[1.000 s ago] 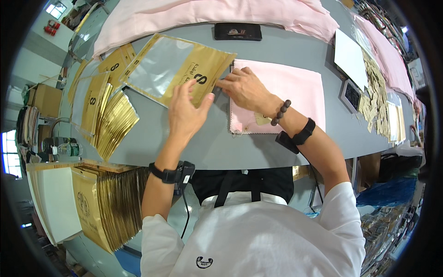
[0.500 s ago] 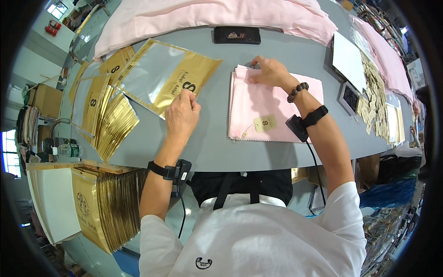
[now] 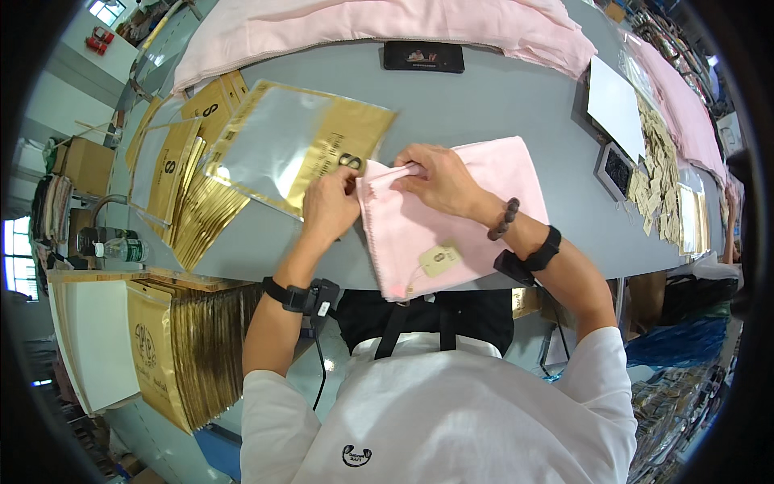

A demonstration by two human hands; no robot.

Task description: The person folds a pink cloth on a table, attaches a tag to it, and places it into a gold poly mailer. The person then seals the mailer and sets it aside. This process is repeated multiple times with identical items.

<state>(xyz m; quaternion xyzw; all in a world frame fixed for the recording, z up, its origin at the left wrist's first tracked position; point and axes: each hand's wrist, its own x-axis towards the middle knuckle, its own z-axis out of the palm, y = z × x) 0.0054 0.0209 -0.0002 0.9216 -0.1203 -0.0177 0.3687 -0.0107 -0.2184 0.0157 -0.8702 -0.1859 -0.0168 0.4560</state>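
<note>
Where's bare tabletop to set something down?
The grey table is bare between the folded pink cloth and flat white rectangular board to its right, and between that cloth and the flat black rectangular object beyond it. Crowded: left, gold-and-clear plastic bags; far right, loose tan paper tags.

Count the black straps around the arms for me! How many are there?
2: one flat black strap sits behind the left hand; another flat black strap sits behind the right hand, past its dark round-beaded bracelet. The white short sleeves could hide more.

The grey table [image 3: 492,97] carries pink fabric [image 3: 363,20]; gold bags [image 3: 205,214]; a black case [image 3: 423,57]; tan tags [image 3: 650,181].
</note>
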